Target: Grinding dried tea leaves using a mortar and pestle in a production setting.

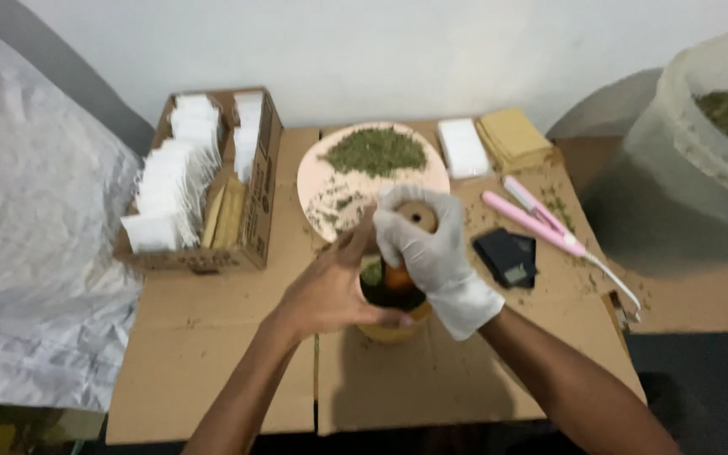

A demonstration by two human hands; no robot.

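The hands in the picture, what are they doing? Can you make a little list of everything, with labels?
left hand: bare left hand steadies a small yellow cup
right hand: white-gloved right hand grips a wooden pestle in the cup
plate: round pink plate with dried green leaves
box: cardboard box of white paper sachets
tool: pink hair-iron-shaped tool
surface: flat brown cardboard

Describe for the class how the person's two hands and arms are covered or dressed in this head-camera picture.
The right hand wears a thin white disposable glove that ends in a loose cuff just past the wrist. The left hand is bare, with no glove. Both forearms are uncovered: no sleeves reach into view, and no watch, ring or bracelet shows on either one.
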